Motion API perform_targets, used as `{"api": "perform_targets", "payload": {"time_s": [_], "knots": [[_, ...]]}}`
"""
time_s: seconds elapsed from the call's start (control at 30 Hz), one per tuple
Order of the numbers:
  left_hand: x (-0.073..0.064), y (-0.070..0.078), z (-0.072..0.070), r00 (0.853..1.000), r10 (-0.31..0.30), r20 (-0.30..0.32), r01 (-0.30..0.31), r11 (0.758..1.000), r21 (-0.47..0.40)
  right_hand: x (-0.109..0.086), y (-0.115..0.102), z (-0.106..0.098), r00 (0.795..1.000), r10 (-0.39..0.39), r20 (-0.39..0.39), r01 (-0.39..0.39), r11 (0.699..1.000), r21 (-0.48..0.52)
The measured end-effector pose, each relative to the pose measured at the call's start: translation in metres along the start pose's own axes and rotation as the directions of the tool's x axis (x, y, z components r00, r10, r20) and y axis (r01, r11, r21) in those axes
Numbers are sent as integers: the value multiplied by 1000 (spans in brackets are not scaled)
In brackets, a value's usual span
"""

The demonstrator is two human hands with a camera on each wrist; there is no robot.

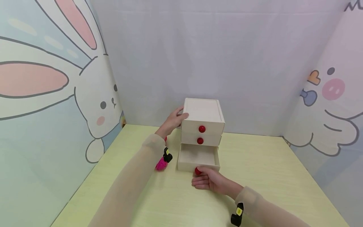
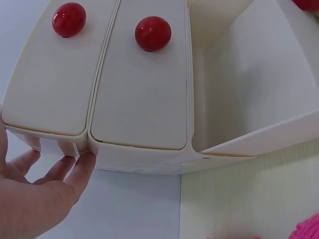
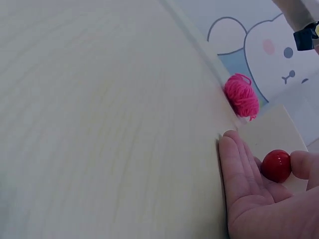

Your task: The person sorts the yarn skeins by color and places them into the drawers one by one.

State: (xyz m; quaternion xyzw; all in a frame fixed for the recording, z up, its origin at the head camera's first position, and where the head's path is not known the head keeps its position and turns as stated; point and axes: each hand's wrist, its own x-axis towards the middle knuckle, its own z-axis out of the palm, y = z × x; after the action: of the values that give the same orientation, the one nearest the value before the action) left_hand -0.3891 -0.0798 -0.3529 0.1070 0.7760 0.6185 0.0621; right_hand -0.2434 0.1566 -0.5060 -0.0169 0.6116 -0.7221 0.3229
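A small cream cabinet [image 1: 202,110] with three stacked drawers stands upright on the table, each drawer with a round red knob. The bottom drawer [image 1: 198,154] is pulled out and its visible inside is bare. My left hand [image 1: 172,120] rests against the cabinet's left side, thumb over the top edge. In the left wrist view its fingertips [image 2: 85,162] touch the side wall. Low at the front, my right hand [image 1: 214,181] pinches the bottom drawer's knob [image 3: 276,166] between thumb and fingers, with the other fingers extended just above the table.
A pink ball of yarn [image 1: 161,164] lies left of the drawer, partly behind the left forearm. A bit of red [image 1: 165,140] shows beside the left wrist. The pale table [image 1: 255,176] meets a white cloth wall [image 1: 255,69] behind the cabinet, with cartoon-printed panels at both sides.
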Motion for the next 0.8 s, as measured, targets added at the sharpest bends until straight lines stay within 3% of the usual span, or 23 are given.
{"api": "perform_targets", "payload": {"time_s": [0.47,0.67,0.8], "knots": [[0,-1,2,1000,-1,-7,1,1000,5,-20,3,0,996,58,64,-54,996,-65],[-1,0,2,1000,6,-8,-6,1000,-4,-45,-11,-17,991,75,113,-47,971,-236],[-1,0,1,1000,3,-9,-3,1000,-1,-66,-34,-38,991,64,116,-11,913,-408]]}}
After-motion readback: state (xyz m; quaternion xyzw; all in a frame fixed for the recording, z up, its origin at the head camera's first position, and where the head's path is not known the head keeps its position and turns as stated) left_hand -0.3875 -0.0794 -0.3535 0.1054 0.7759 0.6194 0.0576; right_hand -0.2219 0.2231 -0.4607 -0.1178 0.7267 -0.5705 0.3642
